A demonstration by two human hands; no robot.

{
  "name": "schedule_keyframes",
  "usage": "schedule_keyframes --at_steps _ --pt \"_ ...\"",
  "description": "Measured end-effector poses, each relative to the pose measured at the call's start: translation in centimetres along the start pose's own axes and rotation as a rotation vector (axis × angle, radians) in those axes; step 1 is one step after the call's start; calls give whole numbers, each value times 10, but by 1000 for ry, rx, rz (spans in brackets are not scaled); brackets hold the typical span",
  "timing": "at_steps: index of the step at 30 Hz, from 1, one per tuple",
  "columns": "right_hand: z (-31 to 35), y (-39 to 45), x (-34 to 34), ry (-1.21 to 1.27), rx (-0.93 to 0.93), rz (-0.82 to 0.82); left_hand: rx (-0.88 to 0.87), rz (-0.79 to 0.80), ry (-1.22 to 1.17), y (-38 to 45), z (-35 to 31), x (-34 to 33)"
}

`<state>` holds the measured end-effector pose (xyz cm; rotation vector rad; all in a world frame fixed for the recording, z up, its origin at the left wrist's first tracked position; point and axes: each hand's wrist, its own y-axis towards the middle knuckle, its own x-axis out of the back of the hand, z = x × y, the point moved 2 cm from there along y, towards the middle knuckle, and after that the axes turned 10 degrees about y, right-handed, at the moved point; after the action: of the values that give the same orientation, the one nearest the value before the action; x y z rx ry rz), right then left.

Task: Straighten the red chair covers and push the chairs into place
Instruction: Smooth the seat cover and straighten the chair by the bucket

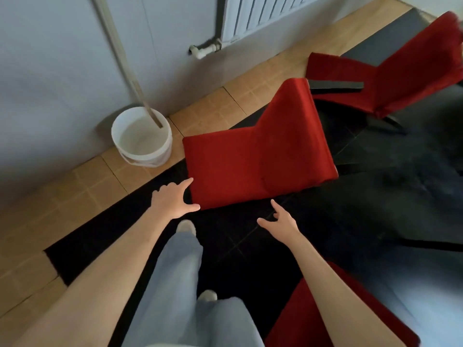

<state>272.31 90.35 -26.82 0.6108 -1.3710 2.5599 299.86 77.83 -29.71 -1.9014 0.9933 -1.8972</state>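
A chair in a red cover [255, 156] stands in the middle of the view, its seat toward me and its back rising toward the upper right. My left hand [172, 199] is at the seat's near left corner, forefinger and thumb spread and touching the cover's edge. My right hand [280, 222] hovers just below the seat's front edge with fingers relaxed, holding nothing. A second red-covered chair [390, 78] stands at the upper right, and part of a third red cover [308, 314] shows at the bottom right under my right forearm.
A white bucket [141, 139] with a wooden stick in it stands by the grey wall on the tan tiles to the left. A white radiator [263, 13] hangs on the wall behind. Black floor tiles [238, 246] lie under me, and my legs and shoes are below.
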Motion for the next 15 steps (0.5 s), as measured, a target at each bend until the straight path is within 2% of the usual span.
schedule_keyframes --at_steps 8,15 --pt "32 129 -11 -108 -55 79 56 99 -36 110 2 -13" --pt "6 244 -27 -162 -82 212 198 159 -297 174 -37 -98"
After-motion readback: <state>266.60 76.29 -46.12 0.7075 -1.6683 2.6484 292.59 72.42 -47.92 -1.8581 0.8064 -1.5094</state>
